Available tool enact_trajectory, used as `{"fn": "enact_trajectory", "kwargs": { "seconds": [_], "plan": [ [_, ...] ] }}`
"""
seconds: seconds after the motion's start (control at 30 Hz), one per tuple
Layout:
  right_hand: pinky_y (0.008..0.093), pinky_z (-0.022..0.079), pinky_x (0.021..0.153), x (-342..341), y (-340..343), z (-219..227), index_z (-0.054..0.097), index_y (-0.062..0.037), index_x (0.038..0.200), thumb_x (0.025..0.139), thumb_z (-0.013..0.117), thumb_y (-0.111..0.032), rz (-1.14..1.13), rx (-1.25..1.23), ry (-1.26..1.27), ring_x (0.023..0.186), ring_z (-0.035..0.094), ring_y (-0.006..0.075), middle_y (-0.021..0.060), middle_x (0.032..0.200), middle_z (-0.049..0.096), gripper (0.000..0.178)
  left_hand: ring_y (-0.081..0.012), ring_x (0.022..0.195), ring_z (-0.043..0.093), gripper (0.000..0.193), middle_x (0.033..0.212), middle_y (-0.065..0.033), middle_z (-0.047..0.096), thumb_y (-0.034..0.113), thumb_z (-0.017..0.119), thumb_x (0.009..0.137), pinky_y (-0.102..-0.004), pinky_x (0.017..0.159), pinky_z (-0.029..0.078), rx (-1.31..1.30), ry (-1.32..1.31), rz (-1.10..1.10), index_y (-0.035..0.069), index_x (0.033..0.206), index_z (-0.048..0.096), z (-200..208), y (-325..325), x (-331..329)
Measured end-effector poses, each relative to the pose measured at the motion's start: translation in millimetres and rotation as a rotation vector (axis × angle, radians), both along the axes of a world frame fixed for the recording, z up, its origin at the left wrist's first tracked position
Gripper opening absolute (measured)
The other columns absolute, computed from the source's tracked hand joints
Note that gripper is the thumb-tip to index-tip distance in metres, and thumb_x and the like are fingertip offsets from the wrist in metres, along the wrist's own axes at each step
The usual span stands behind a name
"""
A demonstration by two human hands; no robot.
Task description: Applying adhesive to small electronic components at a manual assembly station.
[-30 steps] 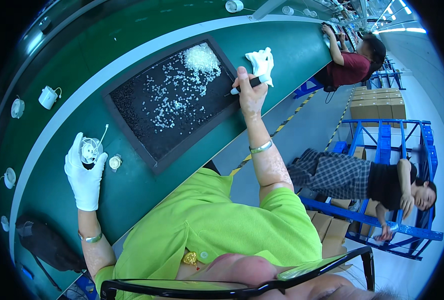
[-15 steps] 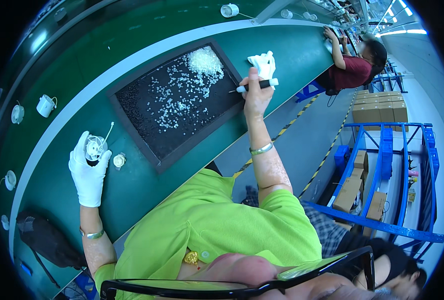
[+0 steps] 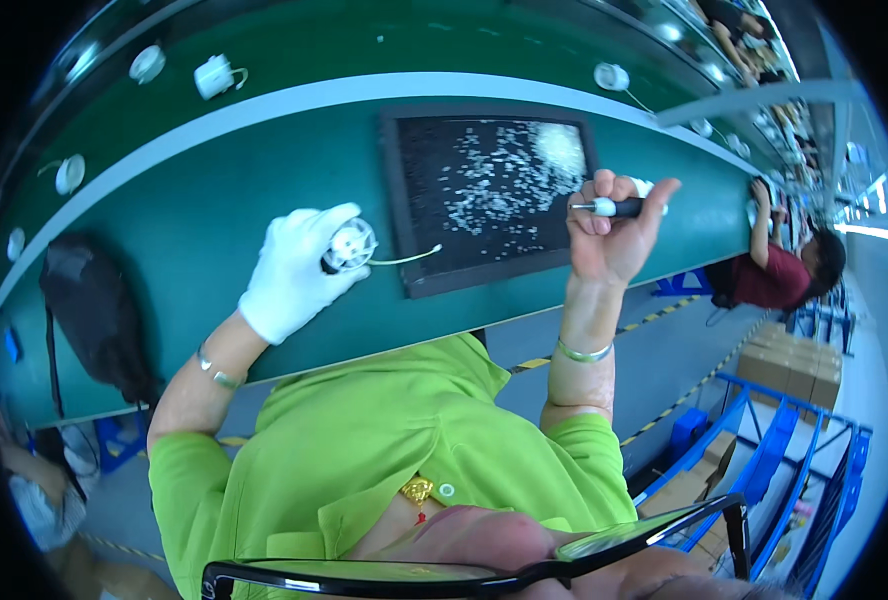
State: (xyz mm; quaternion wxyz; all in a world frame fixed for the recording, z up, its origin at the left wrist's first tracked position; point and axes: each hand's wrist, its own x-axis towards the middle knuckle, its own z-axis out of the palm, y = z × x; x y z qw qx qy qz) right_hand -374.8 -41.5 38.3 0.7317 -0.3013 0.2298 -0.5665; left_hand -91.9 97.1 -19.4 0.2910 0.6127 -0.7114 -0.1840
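— Largest first?

— Green tabletop [image 3: 214, 190], bowed by the fisheye view. On it, right of centre, a shallow black tray [image 3: 395, 190].

— Next in size, with state of grip?

— Left hand [image 3: 299, 268], white-gloved: half open, thumb and fingers curved round a small white fan unit [image 3: 352, 245]. Right hand [image 3: 609, 250], bare: fingers curled round a slim black-and-white pen-like tool [image 3: 624, 207], thumb stuck out to the right, tool tip pointing left toward the tray.

— Position of the fan unit?

— Within the glove, just left of the tray, well apart from the tool. Thin pale lead [image 3: 404, 261] trailing right, free end overlapping the tray's left edge in this view.

— And smallest?

— Loose pale bits [image 3: 489, 185] strewn in the tray, heaped at its far right corner.

— Handling?

— Judged light and stiff, probably plastic, apt to slip in smooth fabric. Best held by the outer ring; blades and lead likely fragile, not for squeezing or pulling. Tool judged rigid and light; best gripped at the dark barrel.

— Hidden or doubtful?

— Tabletop ends lost at the dark rim. Fan unit's underside masked by the glove; contact with the tabletop, cannot tell. Tool's rear partly covered by the thumb. Bits blurred; exact shape unreadable.
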Motion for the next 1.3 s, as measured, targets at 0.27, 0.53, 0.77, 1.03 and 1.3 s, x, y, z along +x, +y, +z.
{"fn": "enact_trajectory", "kwargs": {
  "seconds": [0.27, 0.53, 0.77, 1.03, 1.3],
  "plan": [
    [0.0314, 0.042, 0.07, 117, 39, -4, 0.05, -0.0013, 0.062, 0.095, 0.017, -0.057, 0.222, -0.238, 0.13, 0.068, 0.05, 0.0208, 0.0145, 0.08, 0.057, 0.073, -0.0317, 0.089, 0.055, 0.064, 0.094, -0.011, 0.059, 0.016, 0.08, 0.058, -0.0403, 0.08, 0.042, -0.029, 0.071, 0.03, 0.009, 0.117, 0.054, -13, 4, 1],
    [0.0228, 0.026, 0.042, 162, 58, -50, 0.042, -0.0037, 0.072, 0.095, 0.047, -0.043, 0.176, -0.001, 0.047, 0.043, 0.031, 0.0066, 0.0062, 0.073, 0.048, 0.046, -0.0313, 0.07, 0.057, 0.052, 0.073, -0.0112, 0.058, 0.018, 0.078, 0.058, -0.0408, 0.061, 0.044, -0.164, 0.101, 0.027, 0.008, 0.105, 0.057, -20, -3, 3],
    [0.0225, 0.025, 0.04, 166, 65, -58, 0.043, -0.0028, 0.07, 0.094, 0.052, -0.04, 0.187, -0.071, 0.097, 0.041, 0.03, 0.0057, 0.0054, 0.068, 0.047, 0.045, -0.0312, 0.068, 0.057, 0.046, 0.072, -0.0115, 0.058, 0.016, 0.076, 0.06, -0.0405, 0.061, 0.046, -0.14, 0.131, 0.035, 0.006, 0.102, 0.059, -19, -4, 4],
    [0.0219, 0.026, 0.04, 170, 66, -64, 0.045, -0.0024, 0.069, 0.094, 0.054, -0.034, 0.18, -0.151, 0.133, 0.043, 0.033, 0.006, 0.0045, 0.066, 0.046, 0.041, -0.0317, 0.067, 0.056, 0.037, 0.07, -0.012, 0.058, 0.015, 0.073, 0.062, -0.0409, 0.061, 0.047, -0.182, 0.113, 0.071, 0.006, 0.096, 0.06, -13, -6, 5],
    [0.0286, 0.035, 0.049, 167, 74, -66, 0.052, 0.0021, 0.062, 0.088, 0.055, -0.008, 0.128, -0.602, 0.58, 0.053, 0.047, 0.0163, 0.0081, 0.064, 0.054, 0.029, -0.033, 0.069, 0.059, 0.021, 0.069, -0.0106, 0.06, 0.021, 0.07, 0.068, -0.0434, 0.062, 0.047, -0.073, 0.144, 0.013, 0.01, 0.079, 0.056, -10, -6, 12]
  ]
}}
